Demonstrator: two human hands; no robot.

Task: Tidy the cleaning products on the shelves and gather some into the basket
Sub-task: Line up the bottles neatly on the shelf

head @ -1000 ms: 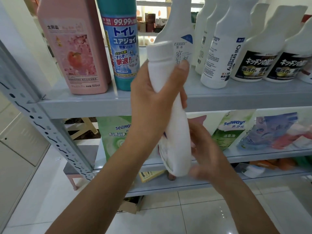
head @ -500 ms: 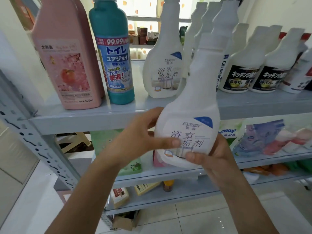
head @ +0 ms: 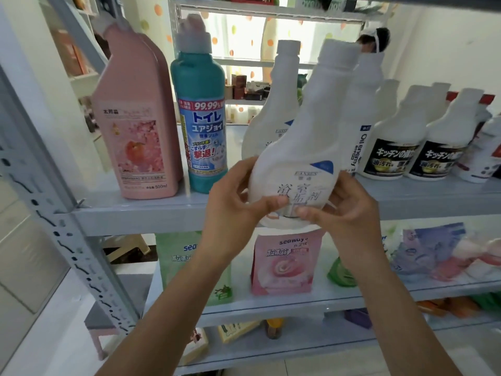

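I hold a white refill bottle (head: 303, 147) with a blue corner mark upright, label toward me, in front of the upper grey shelf (head: 141, 215). My left hand (head: 233, 202) grips its lower left side with the thumb across the label. My right hand (head: 341, 210) grips the lower right side and base. Behind it on that shelf stands a matching white bottle (head: 271, 120). No basket is in view.
On the upper shelf stand a pink bottle (head: 135, 137), a teal toilet-cleaner bottle (head: 202, 126) and several white kitchen-cleaner bottles (head: 390, 147). The lower shelf (head: 298, 302) carries green and pink refill pouches (head: 284, 261). A slotted upright post (head: 54, 213) is at left.
The bottle went from tilted with its label turned away to upright with the label facing me, and rose toward the upper shelf. My left hand slid from its neck to its lower side.
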